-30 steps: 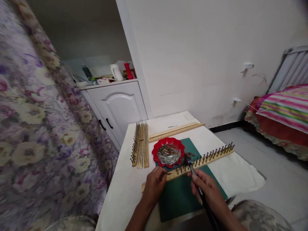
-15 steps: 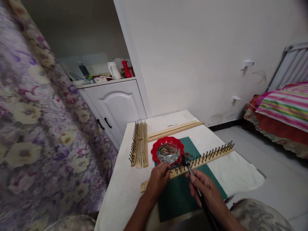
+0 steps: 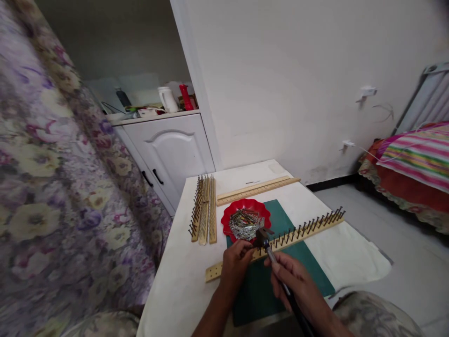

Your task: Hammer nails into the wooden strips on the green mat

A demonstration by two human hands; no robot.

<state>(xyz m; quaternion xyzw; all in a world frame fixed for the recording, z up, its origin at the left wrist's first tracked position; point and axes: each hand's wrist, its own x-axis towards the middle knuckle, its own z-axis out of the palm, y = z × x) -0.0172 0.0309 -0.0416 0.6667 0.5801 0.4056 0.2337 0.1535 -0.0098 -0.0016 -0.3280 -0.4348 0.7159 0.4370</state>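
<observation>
At the lower centre of the frame, grips a hammer (image 3: 271, 254) by its handle with the right hand (image 3: 288, 277), with fingers wrapped round it, and holds its head just beside the left fingertips. Reaches over a wooden strip (image 3: 296, 238) with the left hand (image 3: 234, 263), with thumb and fingers drawn narrowly together; cannot tell whether around anything. Has the wooden strip laid slantwise across a green mat (image 3: 259, 292), from below centre towards right of centre, with dark nails (image 3: 307, 226) standing along it. Has a red dish (image 3: 228, 213) of loose nails (image 3: 242, 225) just above, and nailed strips (image 3: 203, 211) farther left on the white table (image 3: 178, 285).
</observation>
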